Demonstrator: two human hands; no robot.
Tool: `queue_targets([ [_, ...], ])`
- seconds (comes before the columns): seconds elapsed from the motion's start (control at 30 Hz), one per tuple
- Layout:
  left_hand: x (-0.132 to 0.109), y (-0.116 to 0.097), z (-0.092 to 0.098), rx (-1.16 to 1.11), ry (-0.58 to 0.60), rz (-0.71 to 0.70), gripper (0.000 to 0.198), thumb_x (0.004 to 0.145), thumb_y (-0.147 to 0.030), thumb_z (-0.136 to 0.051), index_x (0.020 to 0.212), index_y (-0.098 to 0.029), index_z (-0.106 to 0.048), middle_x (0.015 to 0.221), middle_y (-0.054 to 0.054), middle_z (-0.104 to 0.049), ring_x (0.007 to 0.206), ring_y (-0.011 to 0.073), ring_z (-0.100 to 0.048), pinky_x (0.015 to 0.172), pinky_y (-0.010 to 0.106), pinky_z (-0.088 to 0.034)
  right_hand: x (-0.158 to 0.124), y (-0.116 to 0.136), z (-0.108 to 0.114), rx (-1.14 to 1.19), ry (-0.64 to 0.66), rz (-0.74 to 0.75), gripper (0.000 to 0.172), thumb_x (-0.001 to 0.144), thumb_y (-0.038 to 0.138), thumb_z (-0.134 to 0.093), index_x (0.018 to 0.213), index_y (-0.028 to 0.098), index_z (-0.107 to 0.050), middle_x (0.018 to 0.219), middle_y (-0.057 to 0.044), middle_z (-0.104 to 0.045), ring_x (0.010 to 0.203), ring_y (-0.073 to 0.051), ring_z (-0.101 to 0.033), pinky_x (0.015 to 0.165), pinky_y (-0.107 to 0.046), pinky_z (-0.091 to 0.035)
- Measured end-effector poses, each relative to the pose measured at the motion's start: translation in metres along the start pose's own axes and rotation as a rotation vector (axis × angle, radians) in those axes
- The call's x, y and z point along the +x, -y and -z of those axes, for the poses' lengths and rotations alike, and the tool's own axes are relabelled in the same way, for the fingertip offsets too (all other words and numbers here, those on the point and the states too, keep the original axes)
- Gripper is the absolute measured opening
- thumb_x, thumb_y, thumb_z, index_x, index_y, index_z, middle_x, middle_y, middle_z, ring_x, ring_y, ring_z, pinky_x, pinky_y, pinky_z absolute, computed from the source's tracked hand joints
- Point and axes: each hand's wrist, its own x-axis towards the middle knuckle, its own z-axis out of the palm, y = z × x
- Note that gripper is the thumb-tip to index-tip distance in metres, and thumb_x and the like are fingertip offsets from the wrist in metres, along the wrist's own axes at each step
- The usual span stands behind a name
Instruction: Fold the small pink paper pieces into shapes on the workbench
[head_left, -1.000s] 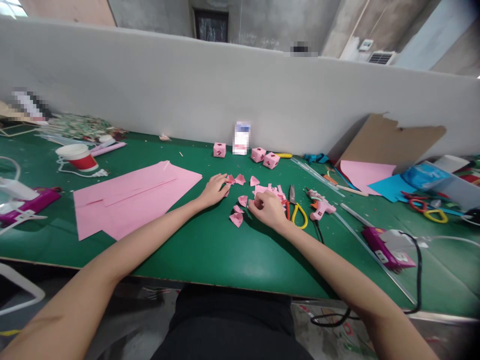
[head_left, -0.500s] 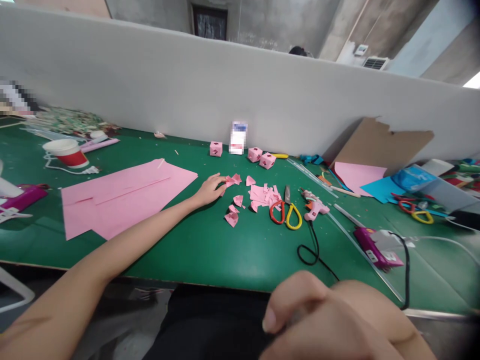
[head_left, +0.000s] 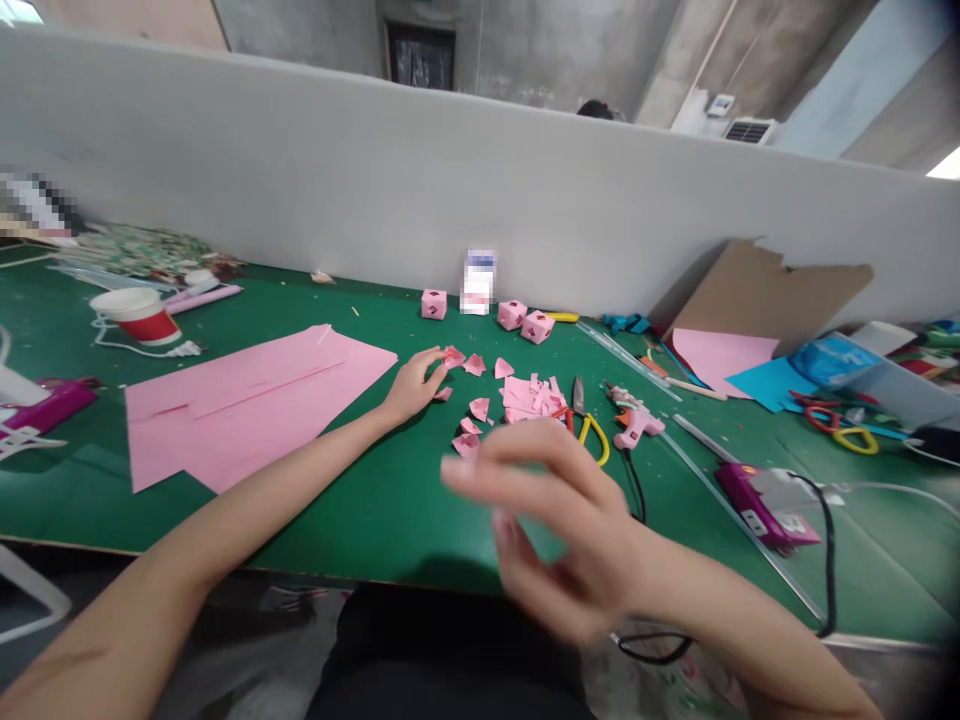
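My left hand (head_left: pixel 411 388) reaches over the table, its fingertips closed at a small folded pink paper piece (head_left: pixel 454 356). Another pink piece (head_left: pixel 443 394) lies just below its thumb. In the foreground my right hand (head_left: pixel 562 520) hangs above the near part of the table, blurred, with fingers apart and nothing in them. Several folded pink pieces (head_left: pixel 478 408) lie between the hands, beside a heap of pink paper scraps (head_left: pixel 529 397). Scissors (head_left: pixel 595 437) with red and yellow handles are partly hidden behind my right hand. To their right rests a pink glue gun (head_left: pixel 636 420).
Large pink paper sheets (head_left: pixel 247 400) cover the left of the green table (head_left: pixel 360 520). Pink paper cubes (head_left: pixel 433 304) stand near the grey partition (head_left: pixel 337 180). A paper cup (head_left: pixel 139 316) is at left; a purple power strip (head_left: pixel 765 510), clear rods and cardboard (head_left: pixel 765 300) are at right.
My right hand has risen from the bottom edge and moved forward and left, now covering part of the scissors. My left hand has shifted slightly left with the pink piece at its fingertips.
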Motion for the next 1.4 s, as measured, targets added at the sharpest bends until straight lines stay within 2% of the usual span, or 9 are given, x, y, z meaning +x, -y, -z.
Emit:
queue_targets([
  [0.1, -0.005, -0.010, 0.005, -0.064, -0.144, -0.004, 0.032, 0.091, -0.034, -0.051, 0.112, -0.014, -0.063, 0.118, 0.013, -0.068, 0.111, 0.0245, -0.063, 0.101, 0.041, -0.047, 0.079, -0.066, 0.005, 0.053, -0.135, -0.174, 0.042, 0.088, 0.015, -0.046, 0.126, 0.026, -0.059, 0.118, -0.009, -0.061, 0.112, -0.023, -0.059, 0.092, -0.043, -0.053],
  [0.17, -0.012, -0.022, 0.009, -0.164, -0.178, 0.014, 0.029, 0.091, -0.035, -0.053, 0.108, -0.015, -0.063, 0.109, 0.010, -0.070, 0.102, 0.0227, -0.067, 0.095, 0.038, -0.051, 0.080, -0.098, -0.001, 0.097, -0.206, -0.357, 0.031, 0.090, 0.018, -0.046, 0.116, 0.023, -0.063, 0.112, -0.008, -0.064, 0.106, -0.021, -0.060, 0.086, -0.038, -0.053],
  [0.27, -0.030, -0.045, 0.014, -0.363, -0.116, 0.045, 0.027, 0.090, -0.037, -0.057, 0.106, -0.016, -0.061, 0.103, 0.008, -0.071, 0.093, 0.0206, -0.069, 0.085, 0.034, -0.056, 0.052, -0.121, -0.018, 0.229, -0.300, -0.646, 0.024, 0.090, 0.030, -0.052, 0.108, 0.022, -0.064, 0.108, -0.007, -0.066, 0.092, -0.019, -0.063, 0.079, -0.035, -0.053],
  [0.4, -0.055, -0.078, 0.013, -0.406, -0.010, 0.073, 0.022, 0.088, -0.035, -0.061, 0.099, -0.017, -0.063, 0.099, 0.007, -0.072, 0.089, 0.0194, -0.070, 0.082, 0.032, -0.056, 0.038, -0.123, -0.034, 0.446, -0.351, -0.806, 0.034, 0.088, 0.044, -0.056, 0.112, 0.022, -0.061, 0.105, -0.007, -0.065, 0.085, -0.018, -0.063, 0.065, -0.030, -0.052],
  [0.57, -0.064, -0.105, 0.000, -0.445, 0.167, 0.106, 0.020, 0.088, -0.033, -0.060, 0.101, -0.018, -0.061, 0.090, 0.005, -0.071, 0.075, 0.0180, -0.070, 0.064, 0.028, -0.056, 0.042, -0.118, -0.044, 0.478, -0.328, -0.752, 0.036, 0.083, 0.044, -0.065, 0.112, 0.023, -0.059, 0.107, -0.006, -0.066, 0.088, -0.019, -0.064, 0.067, -0.030, -0.053],
  [0.63, -0.064, -0.109, -0.006, -0.432, 0.143, 0.063, 0.015, 0.088, -0.029, -0.059, 0.098, -0.019, -0.061, 0.094, 0.006, -0.070, 0.080, 0.0178, -0.070, 0.065, 0.027, -0.056, 0.039, -0.119, -0.047, 0.490, -0.360, -0.740, 0.033, 0.084, 0.042, -0.064, 0.110, 0.023, -0.060, 0.105, -0.006, -0.067, 0.090, -0.019, -0.064, 0.067, -0.030, -0.054],
  [0.9, -0.065, -0.105, -0.015, -0.445, 0.056, 0.092, 0.020, 0.087, -0.030, -0.062, 0.103, -0.020, -0.055, 0.099, 0.006, -0.070, 0.084, 0.0163, -0.069, 0.069, 0.027, -0.057, 0.027, -0.132, -0.051, 0.514, -0.451, -0.799, 0.030, 0.081, 0.044, -0.067, 0.097, 0.019, -0.065, 0.081, -0.005, -0.069, 0.071, -0.018, -0.065, 0.056, -0.027, -0.053],
  [1.2, -0.073, -0.096, -0.010, -0.600, 0.182, 0.130, 0.038, 0.086, -0.037, -0.065, 0.117, -0.020, -0.051, 0.123, 0.013, -0.066, 0.110, 0.0253, -0.067, 0.082, 0.033, -0.058, 0.032, -0.130, -0.049, 0.683, -0.427, -0.851, 0.033, 0.077, 0.048, -0.070, 0.090, 0.018, -0.065, 0.074, -0.003, -0.071, 0.064, -0.017, -0.067, 0.057, -0.028, -0.055],
  [1.4, -0.068, -0.094, -0.008, -0.710, 0.233, 0.241, 0.041, 0.085, -0.043, -0.064, 0.115, -0.018, -0.051, 0.112, 0.014, -0.071, 0.069, 0.0173, -0.071, 0.056, 0.026, -0.054, 0.032, -0.130, -0.049, 0.610, -0.401, -0.873, 0.037, 0.078, 0.053, -0.068, 0.092, 0.019, -0.061, 0.066, -0.002, -0.070, 0.062, -0.020, -0.070, 0.056, -0.030, -0.057],
])
